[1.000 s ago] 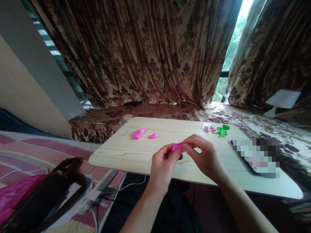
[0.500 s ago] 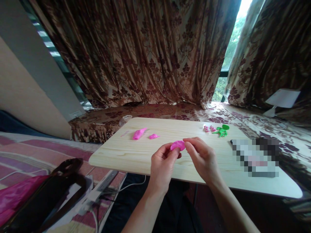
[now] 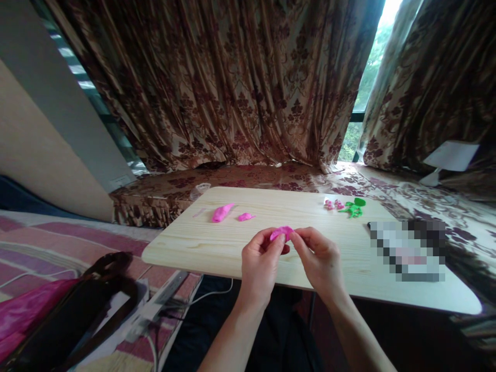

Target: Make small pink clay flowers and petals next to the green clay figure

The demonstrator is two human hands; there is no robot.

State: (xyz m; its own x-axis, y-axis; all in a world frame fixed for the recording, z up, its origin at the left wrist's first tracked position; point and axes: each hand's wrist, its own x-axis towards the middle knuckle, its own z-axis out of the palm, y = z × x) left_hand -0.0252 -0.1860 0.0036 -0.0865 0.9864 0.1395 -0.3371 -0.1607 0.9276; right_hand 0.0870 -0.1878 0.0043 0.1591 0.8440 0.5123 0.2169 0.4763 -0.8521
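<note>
A thin, flattened piece of pink modelling clay [image 3: 282, 232] is held up over the near part of the table. My left hand [image 3: 261, 258] pinches its left side between thumb and fingers. My right hand [image 3: 320, 256] is closed on its right edge, thumb against forefinger. Beyond my hands, a larger pink clay lump [image 3: 222, 212] and a small pink clay bit [image 3: 245, 217] lie on the tabletop. Toward the back right sit small pink-and-white pieces [image 3: 334, 204], beside green clay shapes [image 3: 353, 209].
The pale wooden table [image 3: 186, 243] has rounded corners. A blurred-out flat object [image 3: 406, 253] lies at its right. A clear container [image 3: 200, 191] stands behind the back left corner. On the left are a dark bag [image 3: 58, 320] and a power strip [image 3: 155, 305]; a white lamp [image 3: 451, 157] is far right.
My right hand has shifted slightly left and down, and its fingers now pinch the clay's right edge. The clay looks more curled than before. My left hand has hardly moved.
</note>
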